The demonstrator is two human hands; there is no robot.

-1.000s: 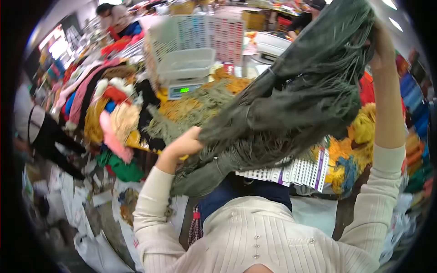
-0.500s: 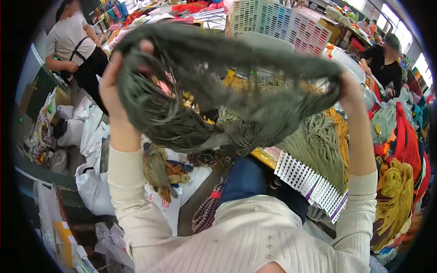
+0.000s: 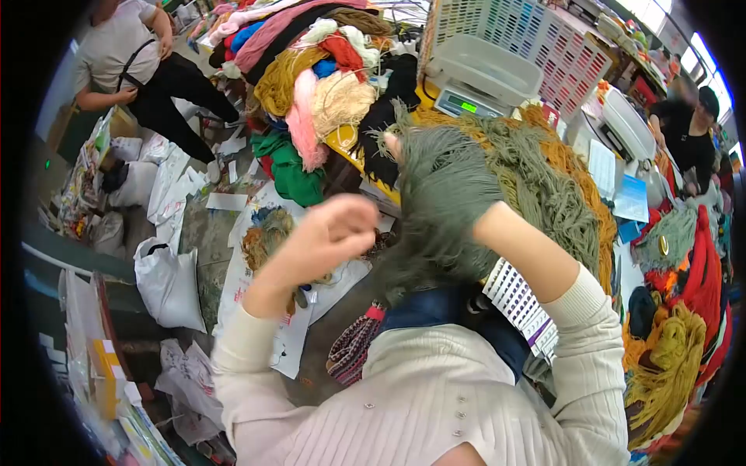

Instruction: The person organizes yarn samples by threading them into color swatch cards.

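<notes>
A dark grey-green skein of yarn [image 3: 443, 186] hangs bunched in front of me, its lower strands blurred. My right hand [image 3: 489, 223] reaches into the skein and holds it; most of the fingers are hidden by strands, with fingertips showing at the upper left. Left of the yarn, apart from it, my left hand [image 3: 342, 229] is raised with nothing visible in it. Its fingers look bent but are smeared by motion. Behind the skein, olive-green yarn [image 3: 536, 186] lies heaped on the table beside ochre yarn [image 3: 594, 210].
A digital scale [image 3: 466, 103] with a clear tray [image 3: 489, 70] stands at the back, before plastic baskets [image 3: 528, 46]. Coloured skeins [image 3: 334, 101] pile up behind. Shade cards [image 3: 521, 303] stick out near my lap. A white sack [image 3: 167, 283] sits on the floor. Two people [image 3: 128, 54] [image 3: 688, 128] stand nearby.
The skein was stretched wide between both hands; now it is bunched on my right hand. My left hand has let go and moved down. The view has shifted, showing more of the table.
</notes>
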